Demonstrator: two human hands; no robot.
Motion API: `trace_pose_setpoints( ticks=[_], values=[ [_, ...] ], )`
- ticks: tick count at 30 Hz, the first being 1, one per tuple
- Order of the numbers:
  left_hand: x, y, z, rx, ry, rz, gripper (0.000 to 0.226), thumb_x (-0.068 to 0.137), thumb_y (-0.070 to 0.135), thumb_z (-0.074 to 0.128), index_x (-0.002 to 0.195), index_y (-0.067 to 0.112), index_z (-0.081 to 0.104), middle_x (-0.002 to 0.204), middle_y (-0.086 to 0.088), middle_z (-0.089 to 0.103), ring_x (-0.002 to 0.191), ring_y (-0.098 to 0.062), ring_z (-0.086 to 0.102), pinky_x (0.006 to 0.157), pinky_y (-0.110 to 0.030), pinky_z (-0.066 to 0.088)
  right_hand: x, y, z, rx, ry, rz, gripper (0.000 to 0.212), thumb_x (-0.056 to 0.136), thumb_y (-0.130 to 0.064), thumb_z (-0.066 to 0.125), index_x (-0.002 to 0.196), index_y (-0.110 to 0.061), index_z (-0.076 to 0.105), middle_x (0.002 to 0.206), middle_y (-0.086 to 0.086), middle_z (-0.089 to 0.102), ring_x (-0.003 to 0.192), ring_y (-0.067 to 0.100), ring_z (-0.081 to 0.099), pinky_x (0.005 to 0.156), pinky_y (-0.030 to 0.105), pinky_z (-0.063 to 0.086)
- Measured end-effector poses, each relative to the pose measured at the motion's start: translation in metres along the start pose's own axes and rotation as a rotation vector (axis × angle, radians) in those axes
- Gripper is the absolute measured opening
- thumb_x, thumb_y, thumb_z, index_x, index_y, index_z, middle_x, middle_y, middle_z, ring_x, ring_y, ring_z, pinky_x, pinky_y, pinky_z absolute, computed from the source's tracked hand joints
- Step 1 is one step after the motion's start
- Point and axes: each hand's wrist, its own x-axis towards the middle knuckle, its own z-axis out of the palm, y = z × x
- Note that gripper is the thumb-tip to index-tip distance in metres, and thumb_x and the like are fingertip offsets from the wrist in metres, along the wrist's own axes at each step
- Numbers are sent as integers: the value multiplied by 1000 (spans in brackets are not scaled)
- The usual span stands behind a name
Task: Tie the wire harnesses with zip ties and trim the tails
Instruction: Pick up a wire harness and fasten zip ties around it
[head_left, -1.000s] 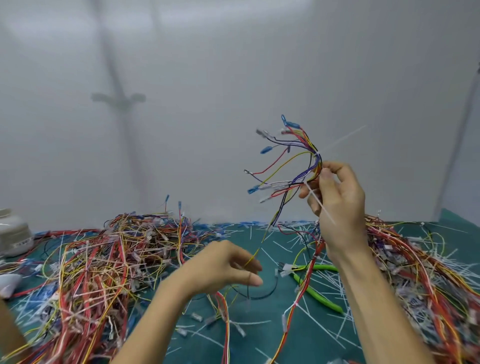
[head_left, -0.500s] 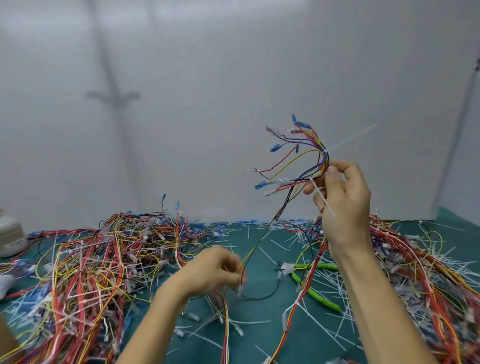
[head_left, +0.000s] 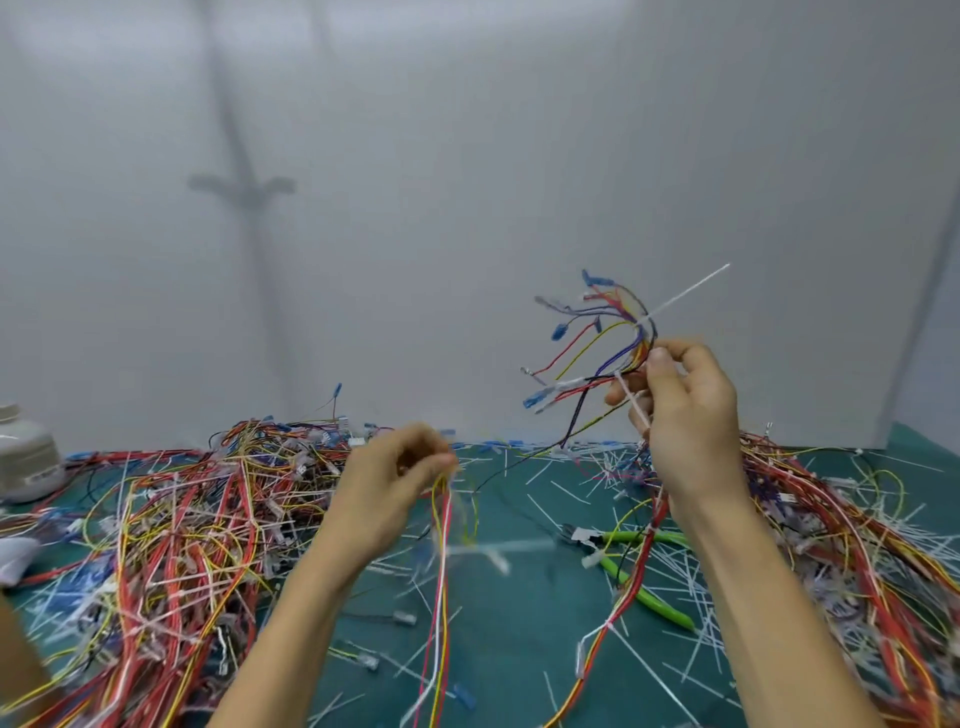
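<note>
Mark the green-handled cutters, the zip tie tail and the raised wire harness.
green-handled cutters (head_left: 660, 601), head view, lower green handle.
zip tie tail (head_left: 688, 292), head view, middle of the white strip.
wire harness (head_left: 641, 343), head view, bundled wires above the thumb.

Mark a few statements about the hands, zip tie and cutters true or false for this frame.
1. The right hand holds a wire harness up above the table. True.
2. A long white zip tie tail sticks out of that harness, untrimmed. True.
3. The left hand grips the green cutters. False: the green cutters lie on the table, and the left hand pinches thin wires.
4. The table surface is red. False: it is teal.
</note>
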Motion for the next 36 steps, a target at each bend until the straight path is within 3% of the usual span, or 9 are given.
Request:
trace_pose_setpoints(
  ticks=[5, 11, 14, 19, 22, 25, 28, 31, 36],
  values=[
    [21, 17, -11, 150, 220, 95, 20, 96, 11, 56, 85, 26, 52, 65, 9, 68, 59, -3, 63, 62, -25, 50, -4, 2, 7, -77, -58, -2, 17, 107, -22, 36, 95, -23, 48, 75, 7, 71, 48, 9, 40, 47, 26, 35],
    [30, 10, -4, 356, 162, -74, 5, 102, 19, 39, 98, 17, 37, 74, -1, 71, 74, -33, 66, 72, -47, 52, -5, 0, 8, -102, -99, -7, 10, 107, -23, 37, 101, -24, 46, 81, -3, 72, 50, 5, 47, 50, 18, 41],
    [23, 6, 1, 370, -52, -277, 13, 100, 21, 44, 98, 9, 39, 91, -14, 70, 86, -37, 67, 76, -42, 50, -6, -4, 8, -72, -108, -30, 9, 107, -20, 38, 101, -23, 44, 84, -6, 73, 51, 7, 45, 51, 18, 40],
    [-2, 3, 18, 297, -522, -372, 55, 74, 56, 76, 93, 19, 40, 83, 1, 74, 60, -7, 71, 69, -32, 54, -6, -9, 5, -26, -110, -92, 5, 106, -16, 39, 108, -13, 43, 90, 2, 75, 52, 13, 39, 50, 27, 37],
    [-11, 2, 40, 264, -597, -403, 43, 80, 45, 71, 96, 17, 43, 78, 2, 77, 61, -12, 71, 76, -35, 56, -5, -8, 5, -4, -106, -106, 6, 106, -14, 40, 110, -11, 42, 93, 6, 75, 52, 14, 37, 50, 29, 35],
    [-10, 13, 58, -166, -507, -587, 9, 95, 20, 52, 94, 13, 46, 78, -5, 77, 57, -21, 69, 59, -30, 54, -4, -7, 3, 9, -105, -122, 2, 106, -15, 40, 107, -16, 42, 93, 4, 75, 53, 15, 36, 50, 27, 35],
    [-5, 21, 65, -378, -435, -643, 29, 89, 34, 69, 104, 21, 48, 86, -3, 78, 67, -19, 73, 50, -21, 51, -4, -8, 2, 26, -94, -134, 7, 106, -16, 41, 104, -22, 43, 93, 2, 75, 52, 14, 37, 50, 24, 36],
    [-6, 21, 76, -385, -334, -670, 51, 81, 7, 76, 115, 14, 40, 84, -10, 75, 66, -24, 72, 59, -30, 59, -4, -10, 2, 39, -95, -142, 9, 106, -16, 40, 103, -24, 43, 93, 0, 76, 51, 15, 35, 48, 25, 33],
    [6, 19, 61, -691, 61, -674, 24, 79, -20, 62, 99, -7, 62, 81, -15, 72, 57, -18, 67, 54, -26, 59, 0, -7, -7, -21, -46, -152, 9, 105, -18, 41, 102, -27, 42, 94, -3, 76, 42, 10, 24, 41, 26, 24]
  ],
)
